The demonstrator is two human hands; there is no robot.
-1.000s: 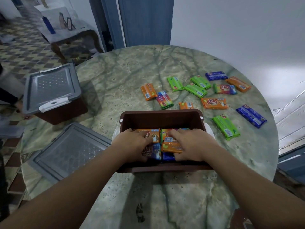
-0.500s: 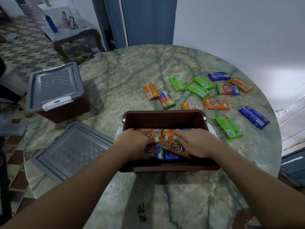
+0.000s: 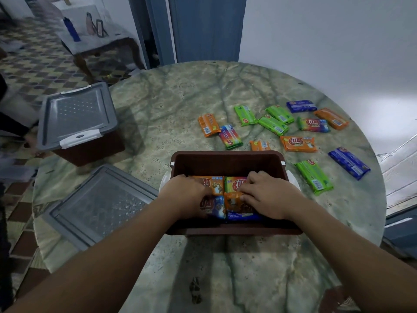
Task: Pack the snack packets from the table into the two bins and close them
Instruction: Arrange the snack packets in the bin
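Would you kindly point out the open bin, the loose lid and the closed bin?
open bin [image 3: 228, 161]: head view, on its far inner wall.
loose lid [image 3: 99, 206]: head view, on its patterned centre panel.
closed bin [image 3: 76, 114]: head view, on the middle of its grey lid.

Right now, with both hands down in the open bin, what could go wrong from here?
1. The packets in the open brown bin lie overlapping under the left hand and right hand; an uneven stack may stop the loose grey lid seating.
2. The blue packet lies near the table edge; a careless reach might knock it off.
3. Many packets remain, and the other bin is already lidded.
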